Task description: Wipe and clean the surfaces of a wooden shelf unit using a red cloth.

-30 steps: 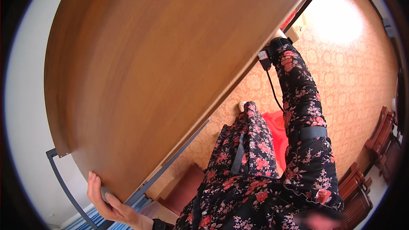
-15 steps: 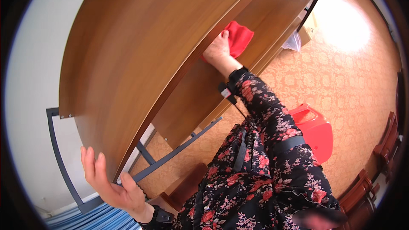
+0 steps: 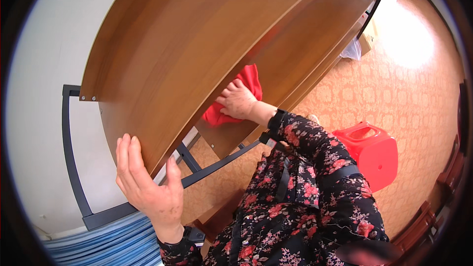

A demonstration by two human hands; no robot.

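A red cloth [image 3: 252, 80] is pressed onto the lower wooden shelf board [image 3: 305, 34] under my right hand [image 3: 239, 99], whose fingers lie over it. The cloth's left part runs beneath the edge of the upper wooden board [image 3: 197, 44]. My left hand [image 3: 150, 182] is at the near end of that upper board, its fingers stretched along the end and the thumb apart at the front edge. Nothing is held in it. Whether its palm touches the wood I cannot tell.
A dark grey metal frame [image 3: 74, 152] supports the boards beside a white wall [image 3: 54, 54]. Blue striped fabric [image 3: 108, 241] lies at the lower left. On the patterned orange floor [image 3: 325, 86] stands a red plastic stool [image 3: 377, 160]. A clear plastic bag [image 3: 352, 50] hangs near the boards' far end.
My right hand has drawn the red cloth nearer and to the left along the lower board. My left hand has moved right and up against the upper board's end.
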